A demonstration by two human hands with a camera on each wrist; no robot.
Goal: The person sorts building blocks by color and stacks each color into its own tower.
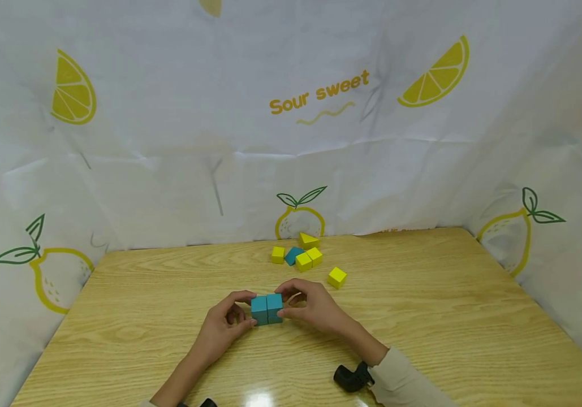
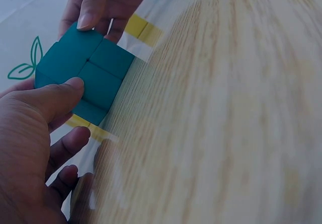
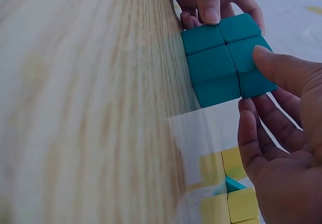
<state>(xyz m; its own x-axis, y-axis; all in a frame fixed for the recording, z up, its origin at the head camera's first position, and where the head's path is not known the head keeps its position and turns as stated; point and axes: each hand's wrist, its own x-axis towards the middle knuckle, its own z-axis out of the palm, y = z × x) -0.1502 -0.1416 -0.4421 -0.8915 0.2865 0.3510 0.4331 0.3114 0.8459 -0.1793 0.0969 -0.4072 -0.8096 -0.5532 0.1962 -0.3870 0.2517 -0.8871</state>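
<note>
Teal cubes (image 1: 267, 310) stand in a block on the table, two side by side and two high in the wrist views. My left hand (image 1: 221, 325) pinches the block's left side, its thumb on the near face and a finger behind. On the other side my right hand (image 1: 317, 305) pinches the block the same way. In the left wrist view the teal cubes (image 2: 100, 85) meet with thin seams. The right wrist view shows the cubes (image 3: 211, 63) slightly uneven, with the right thumb on an upper one. Fingers behind the block are partly hidden.
Farther back on the wooden table (image 1: 423, 316) lie several yellow cubes (image 1: 277, 255), a yellow triangular block (image 1: 309, 241) and a teal block (image 1: 293, 255). A separate yellow cube (image 1: 337, 277) sits beyond the right hand. A lemon-print cloth (image 1: 168, 141) hangs behind the table.
</note>
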